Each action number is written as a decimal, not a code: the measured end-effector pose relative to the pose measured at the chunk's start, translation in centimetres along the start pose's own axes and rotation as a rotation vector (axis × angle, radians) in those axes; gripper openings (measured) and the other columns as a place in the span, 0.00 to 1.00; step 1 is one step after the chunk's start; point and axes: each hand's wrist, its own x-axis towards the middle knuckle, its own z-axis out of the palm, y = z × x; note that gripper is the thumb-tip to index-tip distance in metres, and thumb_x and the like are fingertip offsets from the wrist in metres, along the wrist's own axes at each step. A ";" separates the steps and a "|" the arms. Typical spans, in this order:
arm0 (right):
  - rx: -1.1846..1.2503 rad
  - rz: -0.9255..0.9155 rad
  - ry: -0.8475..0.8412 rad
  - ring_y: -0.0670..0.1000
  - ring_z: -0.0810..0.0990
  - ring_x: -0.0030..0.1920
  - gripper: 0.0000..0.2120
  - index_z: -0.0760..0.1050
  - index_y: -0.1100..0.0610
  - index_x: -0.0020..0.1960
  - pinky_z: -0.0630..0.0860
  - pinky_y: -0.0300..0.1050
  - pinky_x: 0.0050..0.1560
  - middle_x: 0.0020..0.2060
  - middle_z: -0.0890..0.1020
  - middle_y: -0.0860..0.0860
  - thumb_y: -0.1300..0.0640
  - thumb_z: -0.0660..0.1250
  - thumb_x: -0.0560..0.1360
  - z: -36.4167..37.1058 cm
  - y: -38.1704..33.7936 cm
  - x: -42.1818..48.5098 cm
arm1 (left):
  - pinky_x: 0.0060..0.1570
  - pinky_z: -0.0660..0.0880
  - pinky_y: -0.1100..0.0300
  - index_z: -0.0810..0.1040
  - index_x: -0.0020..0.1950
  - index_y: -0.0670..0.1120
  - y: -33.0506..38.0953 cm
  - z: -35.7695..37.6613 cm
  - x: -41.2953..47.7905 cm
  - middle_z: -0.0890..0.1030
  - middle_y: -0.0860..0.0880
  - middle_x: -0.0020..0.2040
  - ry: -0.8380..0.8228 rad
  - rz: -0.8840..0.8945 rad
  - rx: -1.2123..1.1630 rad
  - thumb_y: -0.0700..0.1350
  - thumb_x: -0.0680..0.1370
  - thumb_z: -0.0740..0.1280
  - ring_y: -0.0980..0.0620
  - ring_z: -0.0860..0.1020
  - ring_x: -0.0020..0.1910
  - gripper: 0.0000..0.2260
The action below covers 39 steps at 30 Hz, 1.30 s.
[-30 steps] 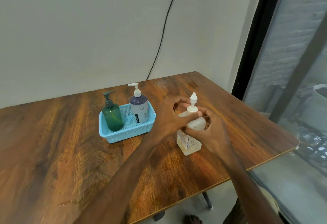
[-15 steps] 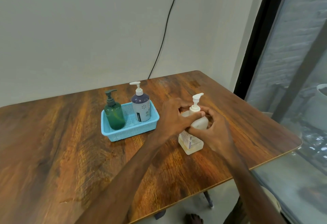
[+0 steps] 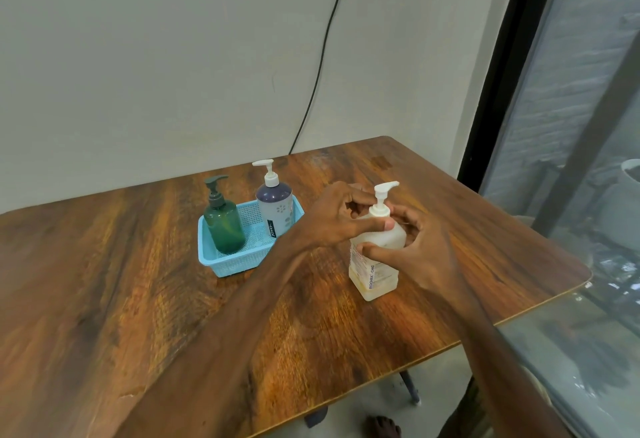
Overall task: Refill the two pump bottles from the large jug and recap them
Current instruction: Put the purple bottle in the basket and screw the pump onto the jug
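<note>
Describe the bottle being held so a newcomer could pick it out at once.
On the wooden table, right of the blue basket, stands a pale bottle gripped by the left hand and the right hand. Unlike the green bottle and purple bottle in the basket, it stands directly on the table, squarish and translucent, with yellowish liquid low inside.

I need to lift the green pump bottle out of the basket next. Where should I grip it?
Grip the green bottle around its upper body, coming from above and the near-left side. It stands upright in the blue basket, whose wall hides its base, and the purple-topped bottle stands on its right.
</note>
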 end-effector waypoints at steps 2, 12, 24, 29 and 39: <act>0.007 0.002 -0.005 0.38 0.83 0.51 0.42 0.75 0.48 0.70 0.84 0.44 0.49 0.57 0.83 0.39 0.39 0.81 0.58 -0.1 0.0 -0.1 | 0.38 0.70 0.62 0.88 0.53 0.44 0.0 0.1 -0.1 0.81 0.55 0.39 -0.004 0.013 -0.002 0.44 0.76 0.78 0.57 0.74 0.38 0.07; 0.014 0.052 -0.024 0.43 0.82 0.57 0.41 0.68 0.40 0.73 0.83 0.47 0.54 0.61 0.80 0.38 0.36 0.79 0.64 0.9 0.5 -1.9 | 0.38 0.75 0.58 0.88 0.54 0.50 0.1 2.2 -1.7 0.83 0.58 0.41 0.228 -0.041 0.131 0.56 0.75 0.77 0.55 0.80 0.41 0.13; -0.138 0.181 0.168 0.50 0.80 0.60 0.40 0.70 0.51 0.70 0.81 0.51 0.57 0.63 0.80 0.49 0.41 0.81 0.64 -1.7 4.0 -1.5 | 0.48 0.78 0.73 0.80 0.71 0.51 2.7 4.7 -1.3 0.83 0.60 0.58 0.245 -0.198 0.150 0.53 0.78 0.76 0.66 0.80 0.46 0.23; -0.132 0.218 0.161 0.51 0.79 0.64 0.44 0.69 0.51 0.72 0.80 0.54 0.59 0.67 0.79 0.49 0.37 0.80 0.62 -1.2 4.6 -1.8 | 0.51 0.82 0.63 0.83 0.63 0.57 1.6 4.3 -3.2 0.85 0.60 0.54 0.218 -0.250 0.169 0.52 0.79 0.73 0.60 0.82 0.51 0.12; -0.183 0.152 0.313 0.51 0.66 0.75 0.55 0.55 0.45 0.78 0.68 0.56 0.71 0.77 0.65 0.47 0.37 0.81 0.60 -0.4 1.8 -3.2 | 0.48 0.79 0.72 0.86 0.60 0.51 0.4 1.4 -8.7 0.85 0.58 0.59 0.345 -0.289 0.220 0.45 0.79 0.74 0.64 0.82 0.51 0.09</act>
